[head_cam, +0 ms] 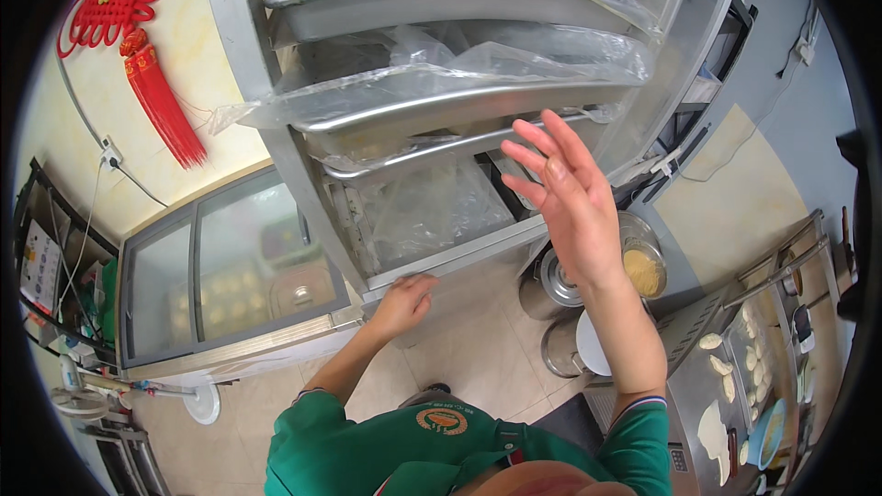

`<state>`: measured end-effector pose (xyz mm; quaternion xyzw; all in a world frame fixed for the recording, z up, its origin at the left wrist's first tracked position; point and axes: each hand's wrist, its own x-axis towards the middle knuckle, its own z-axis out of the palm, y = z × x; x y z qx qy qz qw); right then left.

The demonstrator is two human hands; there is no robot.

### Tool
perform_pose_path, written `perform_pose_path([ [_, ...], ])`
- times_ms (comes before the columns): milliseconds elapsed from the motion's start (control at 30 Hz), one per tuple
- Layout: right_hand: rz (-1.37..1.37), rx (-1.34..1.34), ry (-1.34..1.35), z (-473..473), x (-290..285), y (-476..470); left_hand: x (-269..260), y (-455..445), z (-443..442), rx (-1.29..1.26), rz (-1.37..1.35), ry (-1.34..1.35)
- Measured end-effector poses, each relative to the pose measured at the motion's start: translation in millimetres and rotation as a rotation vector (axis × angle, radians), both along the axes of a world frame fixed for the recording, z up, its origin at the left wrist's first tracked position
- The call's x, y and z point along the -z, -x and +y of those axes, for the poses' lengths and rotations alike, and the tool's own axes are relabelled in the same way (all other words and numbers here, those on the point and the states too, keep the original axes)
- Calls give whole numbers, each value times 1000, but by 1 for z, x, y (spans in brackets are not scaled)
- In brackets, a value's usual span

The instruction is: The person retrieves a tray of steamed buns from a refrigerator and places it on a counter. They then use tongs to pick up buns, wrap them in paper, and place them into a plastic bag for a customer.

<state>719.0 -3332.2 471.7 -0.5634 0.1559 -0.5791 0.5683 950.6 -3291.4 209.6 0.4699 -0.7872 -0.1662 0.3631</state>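
Observation:
My right hand [572, 213] is raised before the lower trays of a metal rack [455, 258], with its fingers apart and nothing in it. My left hand [405, 304] rests at the rack's bottom front rail, fingers bent over the edge; whether it grips is unclear. Ahead of me, a deep metal tray [441, 7] sits high in the rack. Below it is another metal tray [468, 105], draped with clear plastic film [510, 58]. A lower tray [420, 151] stands under that one. Crumpled plastic sheeting [434, 207] lies on the bottom level.
At left stands a chest freezer [196, 275] with sliding glass lids and pale food inside. Metal pots [548, 282] stand on the floor beside a bowl of yellow meal [642, 272]. On the right, a steel worktable [689, 386] carries dough pieces [723, 375] and a blue bowl [763, 434].

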Motion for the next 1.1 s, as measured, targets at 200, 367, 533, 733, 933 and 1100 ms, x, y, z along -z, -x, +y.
perform_pose_path([
  [200,234,22,-369,-28,16,-26,-1,-9,4,59,108,-19],
  [367,-152,66,-432,-76,37,-60,-1,2,-1,141,323,-149],
  [533,-255,200,-539,-105,45,-83,-23,23,-19,124,836,-410],
  [733,-234,267,-591,-14,26,-36,-85,-7,-29,364,1189,-326],
  [933,-285,386,-678,155,38,68,-165,-18,-4,-213,1370,-227],
  [1100,-410,659,-631,330,107,167,-158,23,85,307,518,457],
])
